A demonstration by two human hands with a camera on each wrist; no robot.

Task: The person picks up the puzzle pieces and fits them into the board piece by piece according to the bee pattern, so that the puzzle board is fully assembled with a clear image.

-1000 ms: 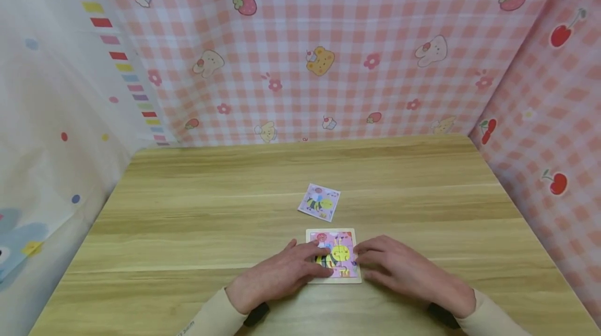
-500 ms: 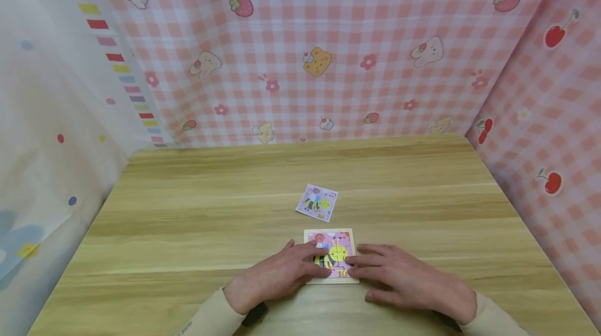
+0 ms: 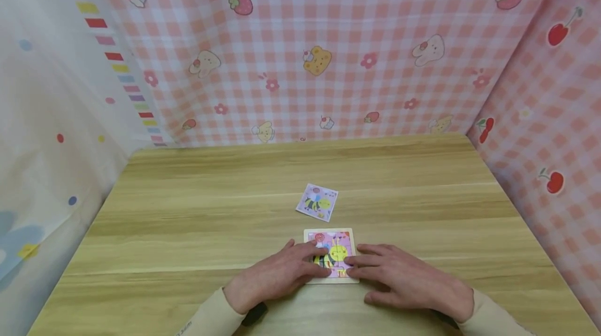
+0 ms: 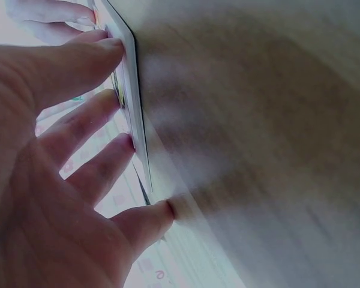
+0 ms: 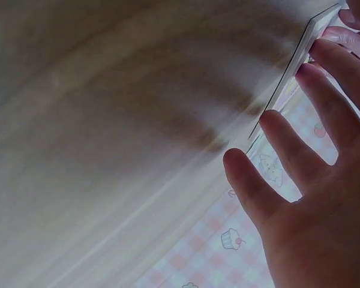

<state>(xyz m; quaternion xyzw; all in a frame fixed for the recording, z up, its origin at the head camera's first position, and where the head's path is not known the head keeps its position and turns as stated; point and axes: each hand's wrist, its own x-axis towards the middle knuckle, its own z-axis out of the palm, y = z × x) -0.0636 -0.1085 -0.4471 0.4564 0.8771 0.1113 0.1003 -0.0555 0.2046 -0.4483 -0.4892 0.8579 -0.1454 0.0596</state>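
A small square jigsaw puzzle point(image 3: 339, 253) with a yellow bee picture lies flat in a pale tray point(image 3: 327, 231) on the table. My left hand point(image 3: 277, 276) rests on its left side, fingers spread, with thumb and fingertips touching the pieces and the little finger down on the table, as the left wrist view shows. From the right, my right hand point(image 3: 406, 278) reaches over the tray's edge. Two of its fingertips touch the puzzle's lower right part, and the others are spread beside it. The puzzle's left part is hidden under my left hand.
A square card point(image 3: 317, 203) with the same bee picture lies tilted just behind the tray on the wooden table point(image 3: 188, 211). A pink checked cloth point(image 3: 291, 28) hangs at the back, and more cloth hangs on both sides.
My right hand has spread its fingers and moved its fingertips from the tray's right edge onto the puzzle's lower right part. My left hand stays in place.
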